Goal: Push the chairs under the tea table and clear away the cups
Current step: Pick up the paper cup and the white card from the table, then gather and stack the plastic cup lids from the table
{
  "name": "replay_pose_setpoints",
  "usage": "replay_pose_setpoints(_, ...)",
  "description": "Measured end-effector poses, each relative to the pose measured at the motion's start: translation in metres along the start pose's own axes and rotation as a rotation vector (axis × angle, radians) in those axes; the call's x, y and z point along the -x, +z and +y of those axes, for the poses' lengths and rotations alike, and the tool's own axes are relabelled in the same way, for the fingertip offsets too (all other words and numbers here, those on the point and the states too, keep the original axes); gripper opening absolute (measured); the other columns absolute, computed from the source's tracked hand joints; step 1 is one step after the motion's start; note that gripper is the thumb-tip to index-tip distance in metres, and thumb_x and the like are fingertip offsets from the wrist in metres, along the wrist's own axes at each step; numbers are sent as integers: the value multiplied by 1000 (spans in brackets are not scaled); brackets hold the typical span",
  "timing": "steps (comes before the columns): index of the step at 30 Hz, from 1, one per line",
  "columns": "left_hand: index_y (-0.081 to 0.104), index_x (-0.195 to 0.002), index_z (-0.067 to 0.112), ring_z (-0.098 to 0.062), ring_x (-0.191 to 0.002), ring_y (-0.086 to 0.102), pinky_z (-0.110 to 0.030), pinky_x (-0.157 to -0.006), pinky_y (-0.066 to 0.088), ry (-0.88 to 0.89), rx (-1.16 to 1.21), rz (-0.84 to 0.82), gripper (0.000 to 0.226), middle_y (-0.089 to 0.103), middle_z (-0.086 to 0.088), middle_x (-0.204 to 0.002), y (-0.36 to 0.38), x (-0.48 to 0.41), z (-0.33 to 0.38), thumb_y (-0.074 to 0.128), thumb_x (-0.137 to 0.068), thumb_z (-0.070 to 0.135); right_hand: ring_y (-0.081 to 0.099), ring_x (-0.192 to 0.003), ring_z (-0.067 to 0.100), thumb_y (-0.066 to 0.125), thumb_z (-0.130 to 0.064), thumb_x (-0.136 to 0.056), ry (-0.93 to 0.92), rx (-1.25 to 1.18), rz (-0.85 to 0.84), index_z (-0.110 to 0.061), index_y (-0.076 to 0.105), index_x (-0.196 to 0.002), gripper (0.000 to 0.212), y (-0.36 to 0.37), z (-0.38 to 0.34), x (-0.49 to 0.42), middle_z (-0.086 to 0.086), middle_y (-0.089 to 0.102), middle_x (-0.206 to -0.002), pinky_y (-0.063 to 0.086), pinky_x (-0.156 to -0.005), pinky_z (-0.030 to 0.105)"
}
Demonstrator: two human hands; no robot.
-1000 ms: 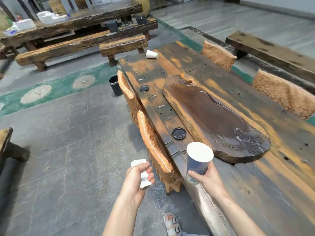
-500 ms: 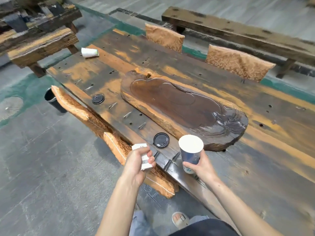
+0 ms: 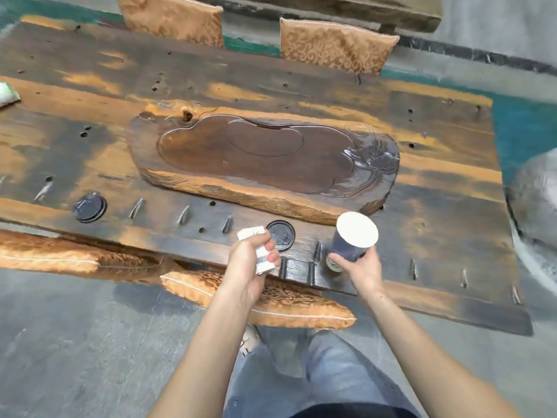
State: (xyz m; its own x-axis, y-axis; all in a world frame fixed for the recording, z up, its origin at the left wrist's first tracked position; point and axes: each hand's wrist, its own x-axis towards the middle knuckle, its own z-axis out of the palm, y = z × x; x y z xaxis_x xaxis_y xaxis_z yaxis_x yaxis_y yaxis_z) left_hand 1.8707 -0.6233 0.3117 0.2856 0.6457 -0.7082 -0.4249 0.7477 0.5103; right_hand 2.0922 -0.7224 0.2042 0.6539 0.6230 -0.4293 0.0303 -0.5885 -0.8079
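While the fingers of the right hand curl around the lower part of the paper cup, keeping it upright over the near edge of the tea table, the left hand grips a flattened white paper item. A black lid lies just beyond the left fingertips, and the wooden tea tray lies farther beyond.

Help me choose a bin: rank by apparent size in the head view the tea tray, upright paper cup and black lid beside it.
1. tea tray
2. paper cup, held nearer the camera, so its lead is unsure
3. black lid, partly hidden
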Motion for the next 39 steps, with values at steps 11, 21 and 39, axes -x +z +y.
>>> replay_pose_setpoints(11, 49, -86, 13, -15, -52, 37, -29, -55, 32, 3, 27, -24, 15, 44, -2, -65, -37, -27, 0, 51, -94, 1, 53, -131, 21, 99, -17, -59, 70, -121, 116, -21, 49, -136, 92, 33, 29, -37, -3, 60, -132, 40, -117, 46)
replay_pose_setpoints(21, 54, -83, 12, -18, -53, 41, -31, -55, 35, -7, -9, 85, 13, 47, -6, -67, -49, -35, -2, 57, -91, 2, 71, -86, 27, 71, -3, -85, 275, 88, 74, -11, 62, -91, 13, 38, 38, 22, 11, 72, -90, 56, -81, 38)
replay_pose_setpoints(39, 61, -125, 13, -28, -107, 72, -43, -96, 56, 31, 13, 182, 65, 74, -16, -118, -86, -35, -5, 73, -75, 52, 63, -48, 13, 54, -23, -104, 169, 381, -267, -6, 67, -90, 25, 147, -25, -55, 7, 73, -63, 57, -55, 29)
